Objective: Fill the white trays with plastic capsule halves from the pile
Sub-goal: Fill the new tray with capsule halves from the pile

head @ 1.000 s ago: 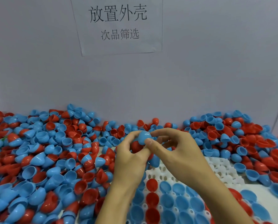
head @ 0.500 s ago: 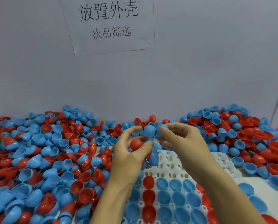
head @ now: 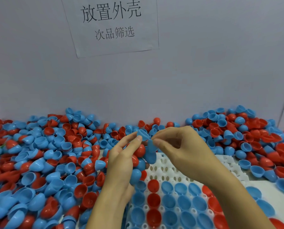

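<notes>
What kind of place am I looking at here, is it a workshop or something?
Most likely a factory sorting or assembly station. A large pile of capsule halves covers the bench, a white tray is being filled in rows, and a printed paper sign is stuck to the plain partition wall.

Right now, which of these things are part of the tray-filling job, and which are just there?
Part of the job:
white tray
pile of capsule halves
blue half pinched between both hands
left hand
right hand

Just there:
paper sign
grey wall

Capsule halves (head: 58, 156): smooth glossy plastic. Tray (head: 164, 169): matt white plastic. Sign (head: 111, 27): matt paper.
</notes>
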Tool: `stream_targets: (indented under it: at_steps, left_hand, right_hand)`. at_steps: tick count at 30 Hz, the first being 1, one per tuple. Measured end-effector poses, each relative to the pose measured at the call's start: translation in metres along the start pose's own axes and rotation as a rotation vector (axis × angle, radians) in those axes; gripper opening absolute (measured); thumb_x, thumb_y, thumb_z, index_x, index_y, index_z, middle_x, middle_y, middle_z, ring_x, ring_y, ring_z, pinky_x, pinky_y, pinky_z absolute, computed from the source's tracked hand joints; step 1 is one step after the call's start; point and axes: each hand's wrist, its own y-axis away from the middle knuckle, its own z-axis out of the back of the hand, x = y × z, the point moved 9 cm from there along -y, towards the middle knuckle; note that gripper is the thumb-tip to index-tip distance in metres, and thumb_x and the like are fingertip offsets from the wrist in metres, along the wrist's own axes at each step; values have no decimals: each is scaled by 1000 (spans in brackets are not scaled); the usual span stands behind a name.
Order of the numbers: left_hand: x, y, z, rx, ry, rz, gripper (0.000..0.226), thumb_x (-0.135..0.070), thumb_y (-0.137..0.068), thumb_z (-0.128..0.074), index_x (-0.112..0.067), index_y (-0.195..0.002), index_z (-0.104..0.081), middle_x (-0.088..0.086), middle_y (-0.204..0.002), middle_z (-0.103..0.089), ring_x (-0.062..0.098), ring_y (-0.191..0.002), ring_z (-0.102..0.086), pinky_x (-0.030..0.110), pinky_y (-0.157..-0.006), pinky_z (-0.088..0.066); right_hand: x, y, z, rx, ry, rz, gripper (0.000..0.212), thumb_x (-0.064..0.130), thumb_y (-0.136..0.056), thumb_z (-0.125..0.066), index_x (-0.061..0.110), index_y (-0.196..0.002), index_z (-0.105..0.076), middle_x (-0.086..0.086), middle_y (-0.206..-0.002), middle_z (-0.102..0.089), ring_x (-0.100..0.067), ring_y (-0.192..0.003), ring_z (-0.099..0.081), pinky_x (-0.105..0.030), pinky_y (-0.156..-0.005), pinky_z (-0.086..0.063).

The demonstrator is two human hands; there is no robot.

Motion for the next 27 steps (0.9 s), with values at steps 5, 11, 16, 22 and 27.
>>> stream_targets:
  at_steps: [5,11,16,22,27]
  left_hand:
    - [-8,3,-6,130,-26,-18,30,-35,-72,-74,-31,-101,-79,11,-107,-76,28,-105,-72,48,-93,-57]
    - [-10,4,-13,236,-127,-45,25,-37,-80,-78,-31,-105,-78,13,-108,-75,30,-104,-72,46,-88,-58]
    - [-13,-1,-1,125,-80,-80,21,-29,-85,-73,-28,-105,-78,12,-101,-76,25,-96,-71,35,-78,-56]
    - [-11,-8,43,-237,36,-68,19,-18,-93,-68,-31,-85,-80,2,-87,-78,19,-89,-74,34,-74,-55]
    - [-11,-9,42,-240,41,-68,11,-20,-92,-69,-24,-93,-79,1,-88,-78,18,-90,-73,29,-70,-54]
  right_hand:
    - [4,0,7,-22,41,2,20,19,-91,-69,36,-100,-73,17,-89,-71,1,-83,-69,-18,-75,-58]
    - [12,0,5,8,247,21,18,28,-85,-76,34,-101,-75,24,-78,-63,14,-81,-59,0,-62,-46]
    - [17,-4,9,-91,269,48,11,16,-85,-77,20,-96,-77,13,-66,-66,-1,-70,-64,-9,-63,-51]
    - [-25,-34,-12,96,514,-174,5,9,-87,-72,6,-85,-76,-8,-79,-73,-19,-66,-70,-27,-61,-61]
    - [-63,-36,-68,366,694,-268,12,7,-87,-70,5,-99,-72,-9,-97,-72,-24,-85,-71,-39,-77,-62]
